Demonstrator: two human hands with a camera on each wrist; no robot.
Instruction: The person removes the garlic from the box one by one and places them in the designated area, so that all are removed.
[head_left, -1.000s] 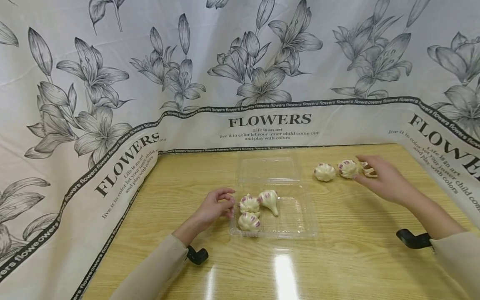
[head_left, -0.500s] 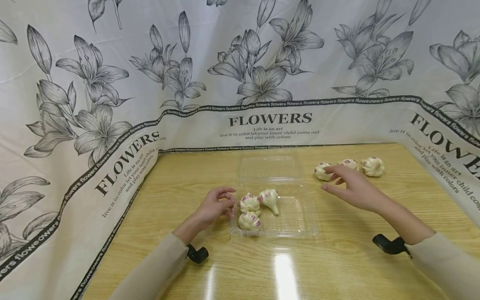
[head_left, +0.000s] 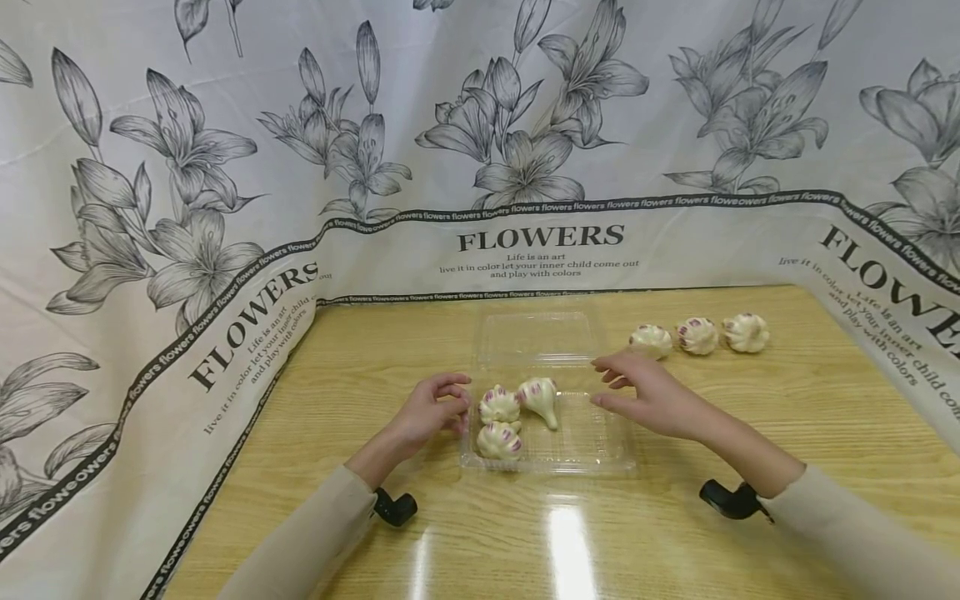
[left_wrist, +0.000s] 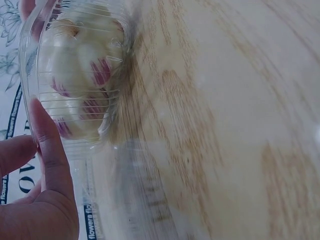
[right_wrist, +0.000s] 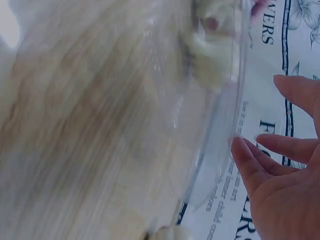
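A clear plastic container (head_left: 592,458) lies with its lid (head_left: 536,337) folded back behind it. Inside, at its left, are two garlic bulbs (head_left: 498,442) one behind the other, with a third bulb (head_left: 538,398) beside them, its stem pointing forward. My left hand (head_left: 431,412) is at the container's left edge; in the left wrist view, thumb and finger of the left hand (left_wrist: 47,185) pinch the rim (left_wrist: 27,65). My right hand (head_left: 656,396) hovers by the container's right back corner, fingers apart and holding nothing, as the right hand (right_wrist: 290,195) also shows in the right wrist view.
Three more garlic bulbs stand in a row at the back right: a left one (head_left: 651,340), a middle one (head_left: 697,335) and a right one (head_left: 746,332). A flower-printed cloth (head_left: 540,250) hangs behind and beside the wooden table (head_left: 337,333).
My right hand has moved left from the rightmost bulb, past the row, to the container's right side. The rightmost bulb has come into full view. My left hand has stayed in place.
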